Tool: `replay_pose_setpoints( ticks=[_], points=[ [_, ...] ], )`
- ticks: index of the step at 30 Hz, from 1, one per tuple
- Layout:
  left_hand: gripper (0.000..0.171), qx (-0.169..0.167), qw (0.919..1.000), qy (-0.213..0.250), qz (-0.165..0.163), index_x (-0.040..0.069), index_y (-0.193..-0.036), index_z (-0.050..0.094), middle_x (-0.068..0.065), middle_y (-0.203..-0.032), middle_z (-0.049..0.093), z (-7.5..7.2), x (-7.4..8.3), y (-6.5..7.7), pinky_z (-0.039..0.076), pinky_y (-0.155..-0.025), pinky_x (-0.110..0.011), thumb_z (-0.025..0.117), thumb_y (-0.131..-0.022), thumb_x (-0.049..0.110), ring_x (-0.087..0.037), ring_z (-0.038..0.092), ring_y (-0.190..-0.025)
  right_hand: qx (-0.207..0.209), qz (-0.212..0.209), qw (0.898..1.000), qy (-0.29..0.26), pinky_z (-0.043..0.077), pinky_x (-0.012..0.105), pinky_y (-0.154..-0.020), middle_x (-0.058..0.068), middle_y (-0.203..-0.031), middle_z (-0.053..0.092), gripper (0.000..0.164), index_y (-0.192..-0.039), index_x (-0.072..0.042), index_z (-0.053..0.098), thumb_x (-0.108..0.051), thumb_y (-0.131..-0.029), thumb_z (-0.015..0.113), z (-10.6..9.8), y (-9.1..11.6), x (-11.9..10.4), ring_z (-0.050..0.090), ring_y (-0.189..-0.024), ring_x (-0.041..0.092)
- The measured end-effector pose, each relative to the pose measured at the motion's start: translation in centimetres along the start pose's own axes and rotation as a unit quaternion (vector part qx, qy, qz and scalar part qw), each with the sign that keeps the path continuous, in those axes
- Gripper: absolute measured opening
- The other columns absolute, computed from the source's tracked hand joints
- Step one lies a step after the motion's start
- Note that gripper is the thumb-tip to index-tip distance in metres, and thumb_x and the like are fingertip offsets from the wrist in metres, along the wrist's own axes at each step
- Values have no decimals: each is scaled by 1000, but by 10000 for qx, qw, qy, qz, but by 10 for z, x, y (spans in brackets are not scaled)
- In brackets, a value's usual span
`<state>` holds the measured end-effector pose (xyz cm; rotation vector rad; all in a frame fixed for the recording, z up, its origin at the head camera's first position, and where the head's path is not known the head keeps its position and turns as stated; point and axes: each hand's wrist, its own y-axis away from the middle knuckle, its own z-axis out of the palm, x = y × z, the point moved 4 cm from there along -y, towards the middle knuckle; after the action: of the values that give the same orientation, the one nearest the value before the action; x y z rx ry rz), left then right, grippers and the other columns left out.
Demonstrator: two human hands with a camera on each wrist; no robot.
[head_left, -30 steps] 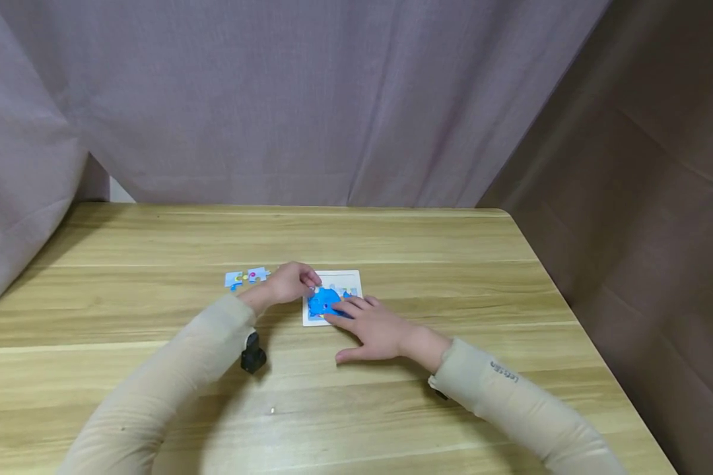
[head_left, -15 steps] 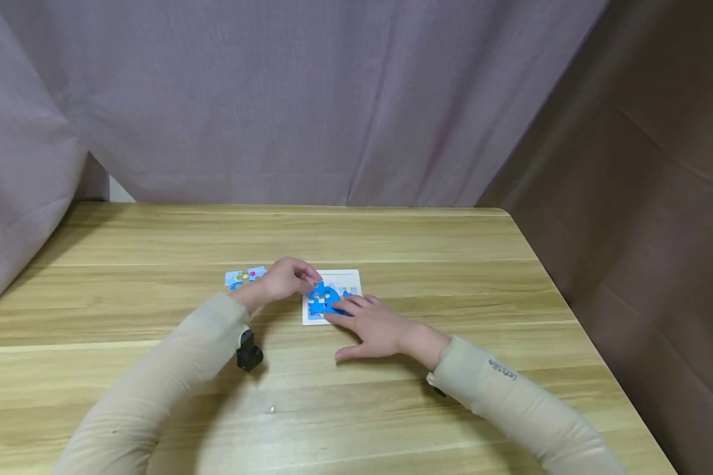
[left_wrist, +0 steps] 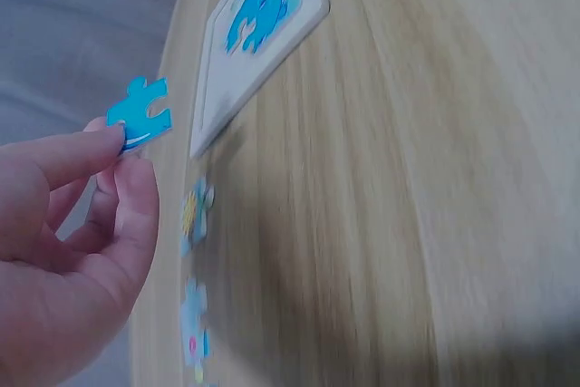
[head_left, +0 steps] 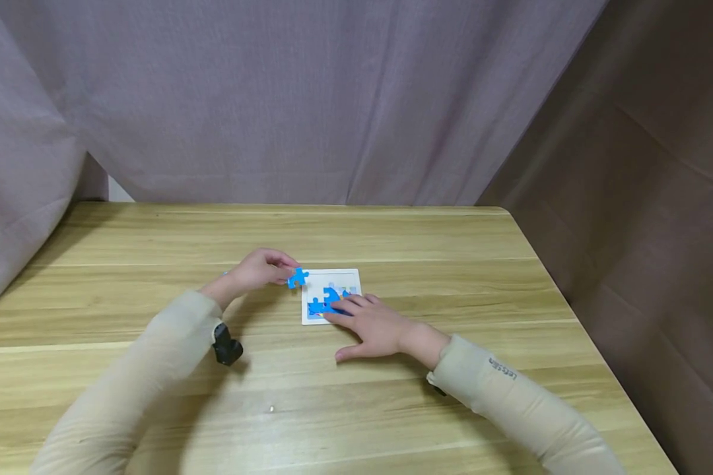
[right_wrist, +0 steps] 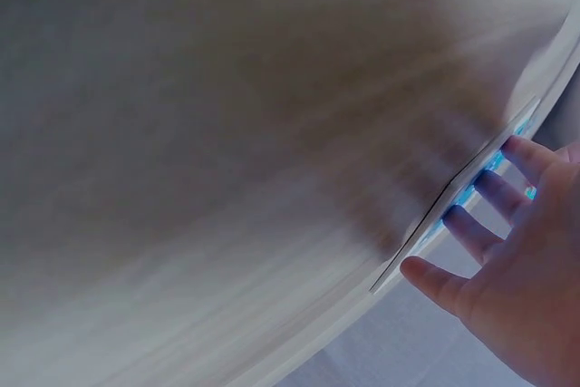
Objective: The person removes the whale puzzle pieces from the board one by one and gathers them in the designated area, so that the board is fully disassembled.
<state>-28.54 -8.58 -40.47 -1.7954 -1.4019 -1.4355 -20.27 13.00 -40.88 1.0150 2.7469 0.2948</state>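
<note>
My left hand pinches a blue jigsaw piece between thumb and fingers, raised just off the upper left corner of a white puzzle tray. Several blue pieces lie in the lower part of the tray, while its upper left part shows bare white. My right hand is spread out with its fingertips resting on the pieces at the tray's lower right, covering some of them. In the right wrist view the tray appears edge-on under those fingertips.
Loose light-blue pieces lie on the wooden table left of the tray, mostly hidden behind the left hand in the head view. A grey curtain hangs behind the table's far edge. A tiny pale speck lies near the front.
My left hand has lifted a blue piece out of the tray's upper left and moved left with it, baring white beneath. The right hand has stayed in place.
</note>
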Motion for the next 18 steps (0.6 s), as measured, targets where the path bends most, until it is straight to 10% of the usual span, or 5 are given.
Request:
replay_pose_setpoints(
  ticks=[18],
  points=[
    [36, -42, 9996, -35, -281, -10, -117, 56, 7, -91, 66, -52, -31, 39, 53, -77, -21, 60, -90, 13, -2, 59, -79, 1, -19, 10000, 44, 24, 50, -112, 2, -152, 30, 78, -148, -25, 28, -67, -84, 47, 2, 0, 2, 24, -141, 27]
  ],
)
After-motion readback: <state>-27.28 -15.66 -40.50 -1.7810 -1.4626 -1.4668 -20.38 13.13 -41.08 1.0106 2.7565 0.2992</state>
